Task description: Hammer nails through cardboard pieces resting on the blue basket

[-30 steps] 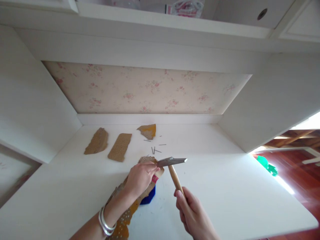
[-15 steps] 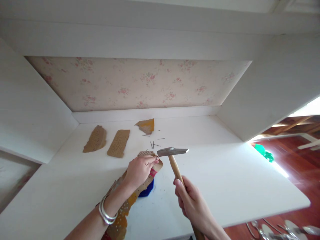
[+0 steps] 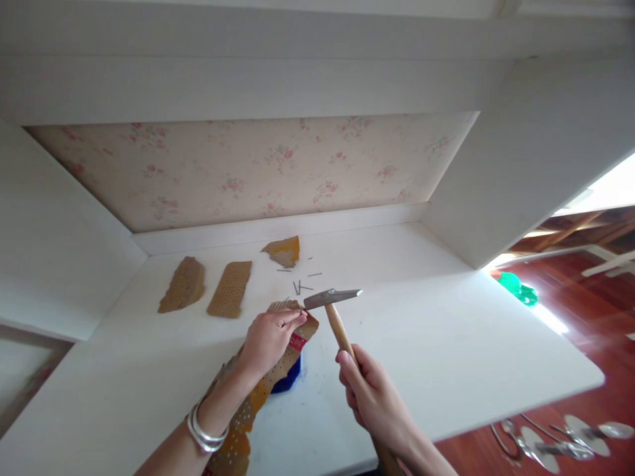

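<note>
My right hand (image 3: 372, 390) is wrapped round the wooden handle of a hammer (image 3: 338, 327). The hammer's metal head lies just right of my left fingertips, close above the far end of a long cardboard strip (image 3: 261, 395). Pinched on that strip is my left hand (image 3: 270, 337), its fingertips around what looks like a thin nail, mostly hidden. The strip is torn at the edges, dotted with many small holes, and has orange and red patches. Under it, a dark blue object (image 3: 289, 379) shows in part. Several loose nails (image 3: 298, 287) lie beyond the strip.
Two pieces of brown cardboard, a left one (image 3: 183, 285) and a perforated one (image 3: 229, 289), lie on the white table (image 3: 421, 344). A smaller orange-marked piece (image 3: 285, 251) is near the back ledge. Side panels flank the table. A green object (image 3: 517, 289) is on the floor at right.
The view has shifted slightly, moving the scene a little to the left. The hammer head stays close by my left fingertips, and both hands keep their grip.
</note>
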